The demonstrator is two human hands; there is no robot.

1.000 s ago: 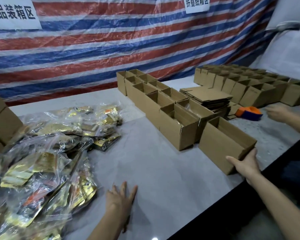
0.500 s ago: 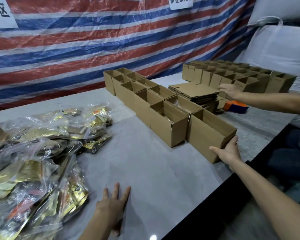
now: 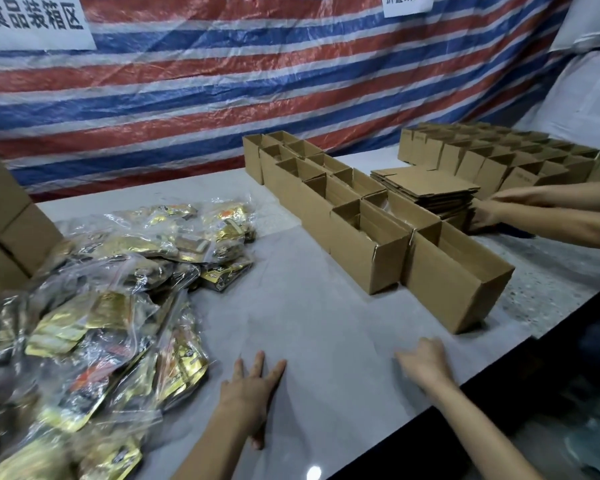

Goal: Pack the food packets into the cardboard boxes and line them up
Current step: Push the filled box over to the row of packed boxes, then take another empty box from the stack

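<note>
Gold-and-black food packets (image 3: 118,306) in clear bags, heaped at our left, open brown cardboard boxes (image 3: 368,244) in a row at right, our left hand (image 3: 253,386) flat on the table (image 3: 326,323), right hand (image 3: 426,362) relaxed, both empty

Gold-and-black food packets (image 3: 101,306) in clear bags, heaped left; open brown cardboard boxes (image 3: 371,233) in a diagonal row, right.

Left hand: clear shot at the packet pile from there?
Probably yes. The left hand lies flat on the table, holding nothing; the food packets sit just to its left, only bare tabletop between.
</note>
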